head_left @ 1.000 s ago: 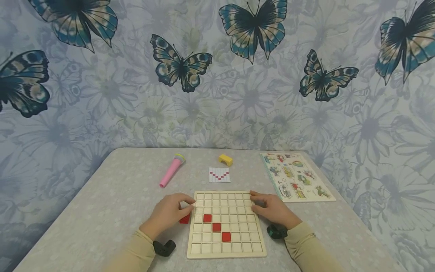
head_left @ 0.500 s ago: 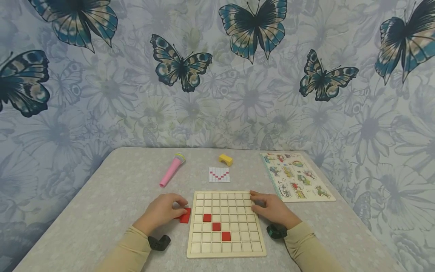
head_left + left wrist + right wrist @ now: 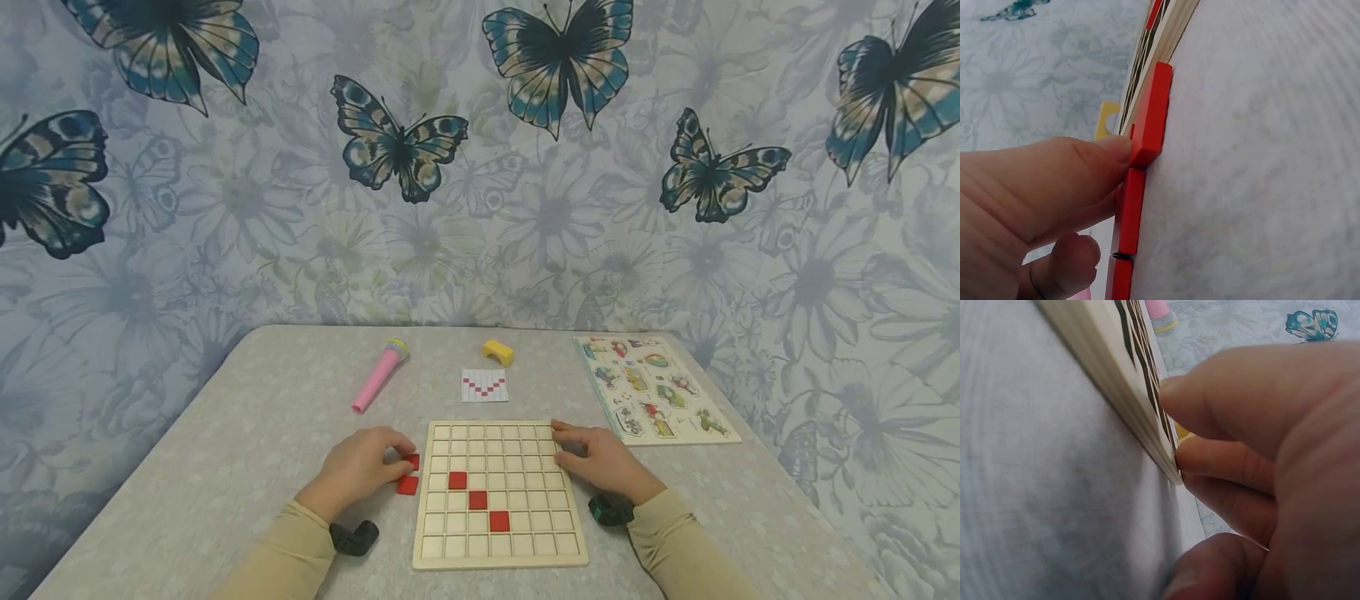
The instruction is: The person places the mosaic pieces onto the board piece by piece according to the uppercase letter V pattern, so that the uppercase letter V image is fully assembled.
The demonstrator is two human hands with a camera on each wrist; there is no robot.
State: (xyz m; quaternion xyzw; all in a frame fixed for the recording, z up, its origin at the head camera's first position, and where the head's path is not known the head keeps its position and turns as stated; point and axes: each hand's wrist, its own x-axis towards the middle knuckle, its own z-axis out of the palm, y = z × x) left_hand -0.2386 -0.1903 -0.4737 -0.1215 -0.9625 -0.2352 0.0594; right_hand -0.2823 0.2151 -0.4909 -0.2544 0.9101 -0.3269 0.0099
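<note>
A wooden grid board (image 3: 527, 481) lies flat on the table, with three red square tiles in its cells, such as the lowest red tile (image 3: 499, 522). Left of the board, my left hand (image 3: 360, 468) touches loose red tiles with its thumb and fingertips. One loose red tile (image 3: 407, 486) lies below those fingers, and another red tile (image 3: 413, 461) is partly covered. In the left wrist view, the thumb rests at the nearest red tile (image 3: 1152, 119); the fingers behind are partly hidden. My right hand (image 3: 607, 461) rests its thumb and fingers on the board's right edge.
Behind the board lies a small pattern card (image 3: 484, 386) with a red V of squares. Farther back are a yellow arch block (image 3: 498, 353) and a pink toy microphone (image 3: 378, 377). A picture puzzle board (image 3: 654, 387) lies at the right.
My left hand has moved left from the board's edge onto the loose tiles. One loose tile has slid slightly nearer me, parting from the tile above it. The right hand stays put.
</note>
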